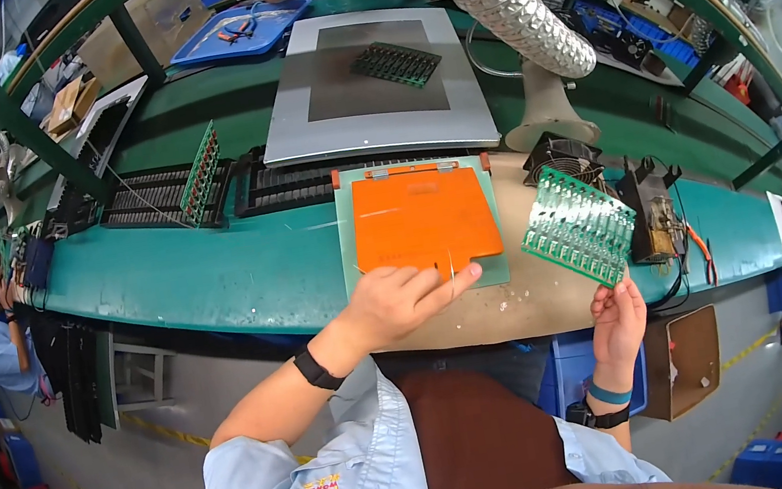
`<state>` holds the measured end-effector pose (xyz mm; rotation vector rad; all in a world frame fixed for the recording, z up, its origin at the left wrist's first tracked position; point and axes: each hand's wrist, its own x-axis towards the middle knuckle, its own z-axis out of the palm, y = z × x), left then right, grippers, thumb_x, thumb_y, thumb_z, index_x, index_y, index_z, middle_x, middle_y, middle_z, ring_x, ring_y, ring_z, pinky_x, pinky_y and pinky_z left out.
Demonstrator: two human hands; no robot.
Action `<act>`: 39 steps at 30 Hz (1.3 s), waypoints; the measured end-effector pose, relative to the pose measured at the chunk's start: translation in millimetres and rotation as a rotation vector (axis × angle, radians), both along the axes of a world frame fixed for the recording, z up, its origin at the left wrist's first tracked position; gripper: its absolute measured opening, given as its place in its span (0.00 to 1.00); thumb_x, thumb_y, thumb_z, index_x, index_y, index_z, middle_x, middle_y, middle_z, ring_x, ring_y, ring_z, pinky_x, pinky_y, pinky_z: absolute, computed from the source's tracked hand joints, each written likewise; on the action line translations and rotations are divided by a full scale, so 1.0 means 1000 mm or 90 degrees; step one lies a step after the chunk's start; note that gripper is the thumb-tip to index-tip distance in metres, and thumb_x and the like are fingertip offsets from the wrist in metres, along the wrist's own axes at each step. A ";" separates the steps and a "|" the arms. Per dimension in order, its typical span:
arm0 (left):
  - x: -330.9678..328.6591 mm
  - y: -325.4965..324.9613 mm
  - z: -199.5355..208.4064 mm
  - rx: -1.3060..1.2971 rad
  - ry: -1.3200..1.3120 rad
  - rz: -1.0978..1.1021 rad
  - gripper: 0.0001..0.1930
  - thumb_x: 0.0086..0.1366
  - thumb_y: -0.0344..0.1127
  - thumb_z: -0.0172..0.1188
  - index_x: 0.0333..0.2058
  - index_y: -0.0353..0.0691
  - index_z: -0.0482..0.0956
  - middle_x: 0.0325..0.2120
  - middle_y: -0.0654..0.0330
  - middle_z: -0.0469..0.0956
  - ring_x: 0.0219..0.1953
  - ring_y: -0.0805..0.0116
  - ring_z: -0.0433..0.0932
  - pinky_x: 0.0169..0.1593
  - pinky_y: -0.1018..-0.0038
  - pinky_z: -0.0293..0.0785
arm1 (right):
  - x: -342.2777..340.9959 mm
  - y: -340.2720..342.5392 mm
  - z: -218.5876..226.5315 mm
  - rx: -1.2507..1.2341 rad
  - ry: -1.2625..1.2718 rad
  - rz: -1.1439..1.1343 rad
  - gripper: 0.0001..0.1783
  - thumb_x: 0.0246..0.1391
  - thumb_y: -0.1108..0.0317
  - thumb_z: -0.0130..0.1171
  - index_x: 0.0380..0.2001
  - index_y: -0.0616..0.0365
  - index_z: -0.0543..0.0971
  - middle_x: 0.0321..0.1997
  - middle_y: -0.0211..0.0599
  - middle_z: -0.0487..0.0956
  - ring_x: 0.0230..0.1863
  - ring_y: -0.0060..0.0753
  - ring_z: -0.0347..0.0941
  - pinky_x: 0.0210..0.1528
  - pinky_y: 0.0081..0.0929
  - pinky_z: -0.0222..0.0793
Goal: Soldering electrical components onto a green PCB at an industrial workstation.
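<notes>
My left hand (409, 299) is at the front edge of an orange hinged plate (422, 214), which lies flat on a pale green base (489, 270). Its index finger stretches out to the right along that edge, and nothing shows in its grip. Between thumb and fingers, my right hand (617, 317) pinches the lower corner of a green circuit board panel (579, 228). This panel is raised and tilted to the right of the orange plate, with rows of small white and silver parts facing up.
Behind the panel sit a small black fan (563, 161) and a soldering machine (651, 211). A silver duct (501, 0) hangs over the bench. Another circuit board (396, 63) lies on a grey plate (291, 118); one stands in a black rack (128, 208). Across the bench, a person handles a board.
</notes>
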<state>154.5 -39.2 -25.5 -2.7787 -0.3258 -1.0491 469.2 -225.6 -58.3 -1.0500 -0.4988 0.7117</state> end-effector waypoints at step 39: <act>-0.002 0.146 0.081 -0.245 -0.227 0.164 0.07 0.59 0.30 0.70 0.38 0.47 0.89 0.29 0.68 0.81 0.19 0.77 0.67 0.25 0.79 0.64 | -0.090 0.124 -0.004 -0.289 -0.003 0.349 0.09 0.70 0.67 0.52 0.42 0.62 0.77 0.34 0.36 0.84 0.24 0.19 0.77 0.20 0.11 0.61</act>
